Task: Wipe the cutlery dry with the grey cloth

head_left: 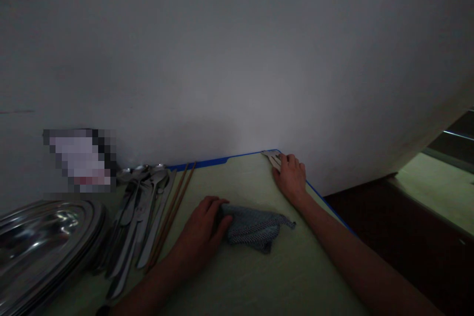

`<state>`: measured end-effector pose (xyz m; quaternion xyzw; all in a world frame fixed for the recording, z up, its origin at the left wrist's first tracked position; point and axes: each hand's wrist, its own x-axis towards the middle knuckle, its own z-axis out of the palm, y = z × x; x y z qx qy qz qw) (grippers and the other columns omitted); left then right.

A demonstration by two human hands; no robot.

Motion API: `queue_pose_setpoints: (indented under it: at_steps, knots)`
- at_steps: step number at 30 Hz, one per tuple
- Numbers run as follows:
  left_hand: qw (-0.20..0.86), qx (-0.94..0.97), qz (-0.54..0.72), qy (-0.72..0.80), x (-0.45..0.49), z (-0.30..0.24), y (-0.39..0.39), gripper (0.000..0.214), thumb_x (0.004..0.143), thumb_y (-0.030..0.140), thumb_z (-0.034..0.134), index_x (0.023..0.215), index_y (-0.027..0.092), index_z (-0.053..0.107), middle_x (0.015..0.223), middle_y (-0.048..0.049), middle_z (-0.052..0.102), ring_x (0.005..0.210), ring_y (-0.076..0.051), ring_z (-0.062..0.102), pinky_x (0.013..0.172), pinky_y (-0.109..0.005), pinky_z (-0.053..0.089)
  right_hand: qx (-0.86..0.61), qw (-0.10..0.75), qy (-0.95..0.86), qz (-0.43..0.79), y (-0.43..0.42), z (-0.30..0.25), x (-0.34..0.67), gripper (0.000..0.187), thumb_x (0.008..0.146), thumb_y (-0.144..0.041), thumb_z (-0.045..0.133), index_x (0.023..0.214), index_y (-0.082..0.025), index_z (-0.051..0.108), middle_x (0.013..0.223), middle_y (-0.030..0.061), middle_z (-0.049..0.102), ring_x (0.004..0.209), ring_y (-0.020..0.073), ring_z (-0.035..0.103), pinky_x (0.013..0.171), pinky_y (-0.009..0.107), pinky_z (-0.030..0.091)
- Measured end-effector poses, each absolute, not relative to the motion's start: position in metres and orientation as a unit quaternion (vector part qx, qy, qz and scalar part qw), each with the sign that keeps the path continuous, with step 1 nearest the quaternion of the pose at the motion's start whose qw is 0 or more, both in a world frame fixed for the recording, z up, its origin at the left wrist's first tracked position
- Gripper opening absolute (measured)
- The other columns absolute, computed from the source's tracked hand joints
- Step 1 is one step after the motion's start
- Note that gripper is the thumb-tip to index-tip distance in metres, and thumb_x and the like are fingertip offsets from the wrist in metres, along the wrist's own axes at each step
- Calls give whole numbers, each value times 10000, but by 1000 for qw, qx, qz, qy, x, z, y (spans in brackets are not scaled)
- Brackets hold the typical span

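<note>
My left hand (203, 231) rests on the pale green table (240, 276) with its fingers curled round the left end of a crumpled grey-blue cloth (255, 227). My right hand (292, 177) lies at the table's far right corner, against the wall, with its fingers closed over the handle end of a metal fork (269, 157). The fork's tines point left along the wall. The light is dim.
At the left lie several metal spoons, forks and knives (142, 212) beside a pair of wooden chopsticks (172, 212). Stacked oval steel trays (44, 242) sit at the far left. A blue border (207, 162) edges the table. A second pale surface (437, 192) shows at right.
</note>
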<state>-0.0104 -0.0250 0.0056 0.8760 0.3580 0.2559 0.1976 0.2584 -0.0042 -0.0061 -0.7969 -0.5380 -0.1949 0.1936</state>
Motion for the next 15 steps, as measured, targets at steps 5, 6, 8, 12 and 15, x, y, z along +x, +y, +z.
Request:
queue_pose_setpoints:
  at_steps: [5, 6, 8, 12, 15]
  knots:
    - [212, 870, 258, 364, -11, 4, -24, 269, 891, 324, 375, 1107, 208, 485, 1082, -75, 518, 995, -211, 524, 878, -389, 444, -691, 350, -626, -84, -12, -5, 241, 298, 828, -339, 435, 1046, -151, 513, 990, 102, 504, 872, 186, 489, 788, 309, 365]
    - [216, 867, 262, 366, -11, 3, -24, 271, 897, 322, 363, 1112, 206, 480, 1085, -74, 516, 997, -206, 522, 876, -379, 445, -657, 384, -648, -36, -15, -4, 235, 277, 844, -346, 409, 1002, -151, 526, 945, 86, 516, 827, 164, 498, 759, 286, 379]
    - [220, 860, 269, 374, -11, 2, -25, 271, 905, 316, 346, 1116, 198, 469, 1088, -73, 517, 1001, -197, 518, 875, -363, 442, -588, 408, -695, 74, -23, 0, 221, 285, 872, -367, 355, 934, -158, 538, 840, 52, 540, 742, 138, 499, 684, 258, 390]
    - [160, 853, 263, 421, -13, 10, -30, 245, 905, 265, 324, 1066, 164, 478, 1055, -85, 534, 957, -205, 537, 849, -376, 445, -457, 323, -802, 211, -39, 8, 201, 321, 878, -398, 333, 933, -174, 556, 842, 40, 553, 759, 133, 501, 697, 269, 389]
    - [29, 877, 202, 435, -19, 25, -31, 278, 839, 160, 389, 1098, 154, 487, 1095, -105, 522, 980, -249, 518, 848, -422, 420, -450, 244, -840, 178, -44, 8, 193, 299, 775, -452, 511, 880, -177, 568, 842, 41, 546, 819, 166, 483, 762, 314, 370]
